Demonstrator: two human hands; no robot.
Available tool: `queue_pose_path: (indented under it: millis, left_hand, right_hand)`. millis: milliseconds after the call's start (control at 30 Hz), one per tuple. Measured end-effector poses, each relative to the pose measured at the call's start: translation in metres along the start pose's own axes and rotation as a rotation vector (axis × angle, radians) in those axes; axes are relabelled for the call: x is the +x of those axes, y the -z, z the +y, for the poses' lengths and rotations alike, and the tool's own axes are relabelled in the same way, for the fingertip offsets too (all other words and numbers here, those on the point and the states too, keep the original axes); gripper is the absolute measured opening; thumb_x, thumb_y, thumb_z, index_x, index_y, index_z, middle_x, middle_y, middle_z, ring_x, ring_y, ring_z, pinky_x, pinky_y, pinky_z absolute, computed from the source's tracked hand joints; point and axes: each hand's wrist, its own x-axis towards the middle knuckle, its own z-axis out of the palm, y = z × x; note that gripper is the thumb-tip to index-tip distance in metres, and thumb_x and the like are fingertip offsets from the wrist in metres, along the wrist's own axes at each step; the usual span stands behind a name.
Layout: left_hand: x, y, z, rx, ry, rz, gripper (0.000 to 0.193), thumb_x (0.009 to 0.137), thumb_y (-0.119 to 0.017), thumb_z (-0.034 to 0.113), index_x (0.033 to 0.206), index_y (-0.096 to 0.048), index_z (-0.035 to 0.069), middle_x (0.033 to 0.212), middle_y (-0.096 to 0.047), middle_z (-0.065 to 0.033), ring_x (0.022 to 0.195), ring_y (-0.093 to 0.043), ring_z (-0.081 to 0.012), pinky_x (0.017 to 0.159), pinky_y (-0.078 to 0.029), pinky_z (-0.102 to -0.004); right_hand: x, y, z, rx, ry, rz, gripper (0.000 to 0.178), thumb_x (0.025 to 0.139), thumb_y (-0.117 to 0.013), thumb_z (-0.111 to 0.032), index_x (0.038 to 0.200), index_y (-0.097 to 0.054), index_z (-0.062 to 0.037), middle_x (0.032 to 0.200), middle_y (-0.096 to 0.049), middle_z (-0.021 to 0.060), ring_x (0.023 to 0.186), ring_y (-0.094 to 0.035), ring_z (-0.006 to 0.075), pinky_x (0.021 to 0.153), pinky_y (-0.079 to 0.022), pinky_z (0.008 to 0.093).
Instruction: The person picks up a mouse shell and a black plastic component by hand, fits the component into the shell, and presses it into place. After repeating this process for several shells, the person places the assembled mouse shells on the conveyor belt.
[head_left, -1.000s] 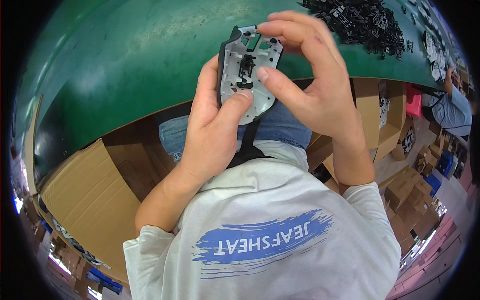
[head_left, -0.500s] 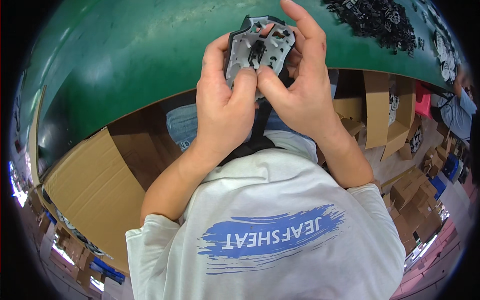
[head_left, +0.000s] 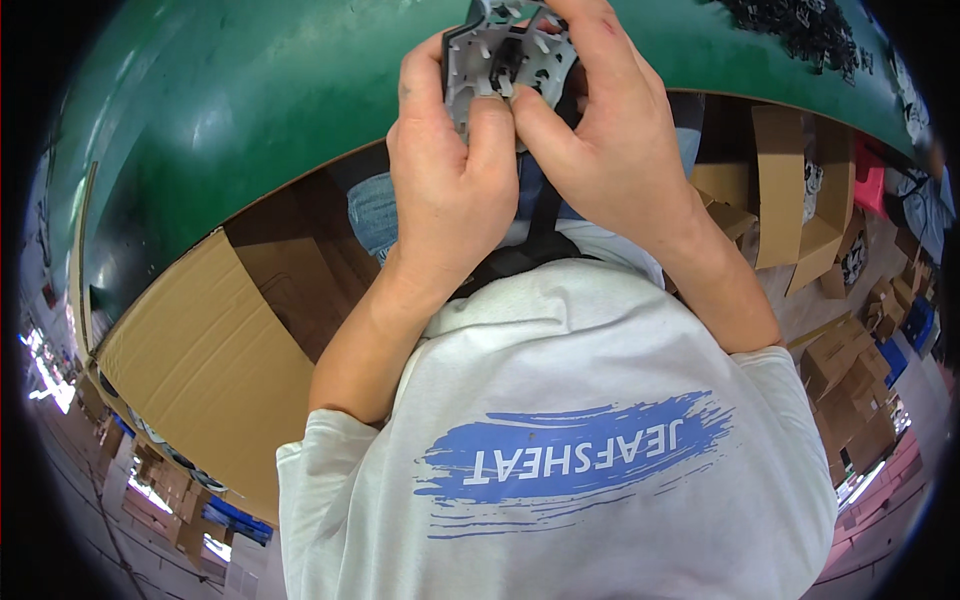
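Both my hands hold a moulded plastic shell (head_left: 463, 70) between them, its hollow inside facing me. The inside is pale grey with small posts and holes, and the outer edge is dark. In its middle sits a small black plastic part (head_left: 508, 62). My left hand (head_left: 455, 170) wraps the shell's left side, thumb pressed at the lower end of the black part. My right hand (head_left: 610, 130) grips the right side, its thumb tip beside the left thumb. The shell's top end is cut off by the picture's edge, and the fingers behind it are mostly hidden.
A green work table (head_left: 250, 110) spans the far side. A heap of small black parts (head_left: 800, 30) lies on it at the far right. An open cardboard box (head_left: 215, 350) stands at my left, another box (head_left: 780, 190) at right. A person's sleeve (head_left: 925, 200) shows at the right rim.
The hands and shell sit higher in the picture, and the surroundings have shifted with the view. Both thumbs still press at the lower end of the black part.
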Motion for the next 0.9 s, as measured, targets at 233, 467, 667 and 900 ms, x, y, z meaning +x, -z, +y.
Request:
queue_pose_path:
  millis: [233,467,667,900]
  left_hand:
    - [0.004,0.010,0.026,-0.118,0.172,-0.083,0.036,0.106,-0.055,0.006,0.140,-0.051,-0.001,0.109,-0.070,-0.0073,0.082,-0.065,-0.0100,0.058,-0.052,-0.0251]
    - [0.006,0.026,0.069,-0.358,0.372,-0.241,0.058,0.110,-0.056,0.031,0.158,-0.041,0.004,0.129,-0.065,-0.0043,0.107,-0.062,-0.0088,0.080,-0.052,-0.0253]
    - [0.007,0.028,0.081,-0.615,0.337,-0.249,0.064,0.116,-0.040,0.049,0.160,-0.041,0.002,0.146,-0.060,-0.0105,0.133,-0.058,-0.0173,0.112,-0.046,-0.0331]
    - [0.014,0.020,0.086,-0.749,0.326,-0.172,0.066,0.118,-0.029,0.049,0.160,-0.042,0.000,0.147,-0.063,-0.0197,0.130,-0.067,-0.0310,0.110,-0.056,-0.0452]
  right_hand:
    - [0.008,0.012,-0.018,0.051,-0.060,-0.070,0.076,0.093,-0.064,-0.001,0.164,-0.037,0.0018,0.146,-0.058,0.0280,0.133,-0.061,0.0364,0.112,-0.048,0.0419]
    - [0.017,0.033,-0.015,0.825,-0.474,-0.275,0.092,0.085,-0.069,0.002,0.169,-0.030,-0.0008,0.155,-0.054,0.0163,0.137,-0.059,0.0241,0.120,-0.044,0.0379]
    - [0.022,0.044,-0.032,0.989,-0.437,-0.272,0.095,0.084,-0.063,-0.002,0.170,-0.023,0.0049,0.168,-0.043,0.0209,0.152,-0.048,0.0289,0.127,-0.035,0.0419]
    - [0.025,0.048,-0.047,1.042,-0.426,-0.186,0.099,0.085,-0.069,-0.006,0.171,-0.021,0.0041,0.169,-0.040,0.0224,0.154,-0.045,0.0323,0.128,-0.033,0.0452]
